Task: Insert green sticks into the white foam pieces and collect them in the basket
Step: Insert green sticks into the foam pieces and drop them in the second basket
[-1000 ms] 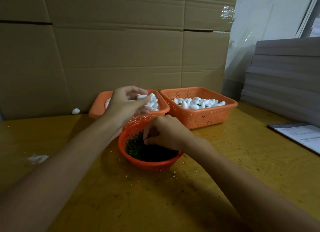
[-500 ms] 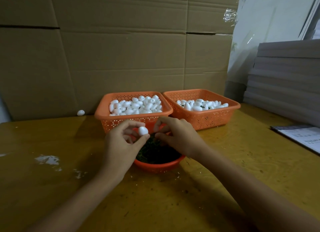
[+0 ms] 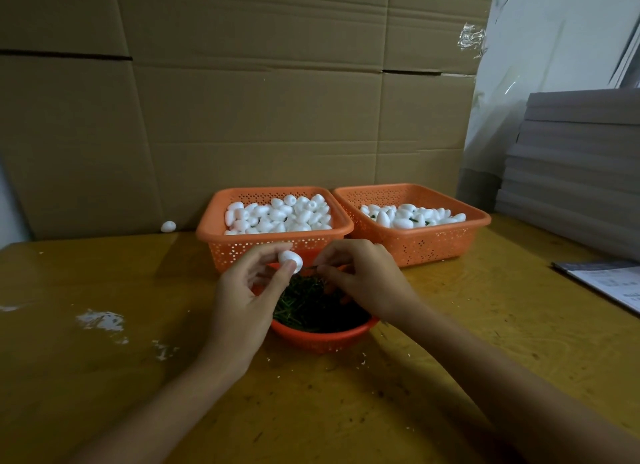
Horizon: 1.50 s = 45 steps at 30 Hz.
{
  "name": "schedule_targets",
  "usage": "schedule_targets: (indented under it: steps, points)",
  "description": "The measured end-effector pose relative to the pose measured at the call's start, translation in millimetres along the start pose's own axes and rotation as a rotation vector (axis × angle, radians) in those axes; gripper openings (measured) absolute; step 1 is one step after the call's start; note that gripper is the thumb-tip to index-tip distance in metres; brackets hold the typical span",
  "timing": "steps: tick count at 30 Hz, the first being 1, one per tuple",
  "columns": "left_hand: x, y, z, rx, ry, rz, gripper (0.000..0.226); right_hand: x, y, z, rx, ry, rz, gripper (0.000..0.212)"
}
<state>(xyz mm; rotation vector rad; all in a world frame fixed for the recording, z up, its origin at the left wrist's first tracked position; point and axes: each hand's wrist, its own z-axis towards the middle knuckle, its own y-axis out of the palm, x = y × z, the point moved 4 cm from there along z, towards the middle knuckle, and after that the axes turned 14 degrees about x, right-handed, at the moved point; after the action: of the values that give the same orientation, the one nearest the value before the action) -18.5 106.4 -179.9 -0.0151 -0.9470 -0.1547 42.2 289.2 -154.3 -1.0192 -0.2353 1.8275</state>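
My left hand (image 3: 247,301) pinches a white foam piece (image 3: 290,260) between thumb and fingers, above the round orange bowl (image 3: 322,337) of green sticks (image 3: 311,308). My right hand (image 3: 363,280) pinches a thin green stick (image 3: 310,266) whose tip points at the foam piece and nearly touches it. Behind them stand two orange baskets: the left basket (image 3: 214,228) holds plain white foam pieces, the right basket (image 3: 481,221) holds foam pieces with green sticks showing among them.
A loose foam piece (image 3: 168,226) lies by the cardboard wall (image 3: 242,100) at the back left. Grey boards (image 3: 571,173) are stacked at the right, with a printed sheet (image 3: 609,283) in front. White crumbs (image 3: 100,320) dot the yellow table (image 3: 104,377).
My left hand came back from the left basket with a foam piece. My right hand lifted out of the bowl with a stick, and the two have drawn together.
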Motion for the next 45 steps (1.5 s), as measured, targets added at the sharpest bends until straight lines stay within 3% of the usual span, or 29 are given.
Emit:
schedule_targets:
  steps: [8, 15, 22, 33, 40, 45]
  points:
    - [-2.2, 0.0, -1.4, -0.007, -0.010, -0.012, 0.020, -0.7, 2.0, -0.9, 0.002, -0.029, -0.035, 0.005]
    - [-7.7, -0.8, 0.5, 0.041, -0.017, -0.070, 0.041, -1.6, 2.8, -0.7, 0.002, -0.048, -0.052, 0.003]
    - [-9.1, -2.6, 0.1, 0.040, -0.023, -0.081, 0.033, -3.2, 2.6, -1.6, 0.007, -0.054, -0.067, 0.004]
    - [-6.7, -2.9, 1.4, 0.018, 0.088, 0.002, 0.039, -6.2, 1.5, -3.2, 0.010, -0.073, -0.071, 0.006]
    - [-5.3, -2.6, -0.3, 0.023, 0.065, 0.031, 0.041, -5.6, 2.2, -3.2, 0.022, -0.096, -0.086, 0.005]
    - [-4.5, -3.3, -0.4, 0.041, 0.040, 0.024, 0.030, -5.2, 2.4, -3.8, 0.006, -0.091, -0.074, 0.005]
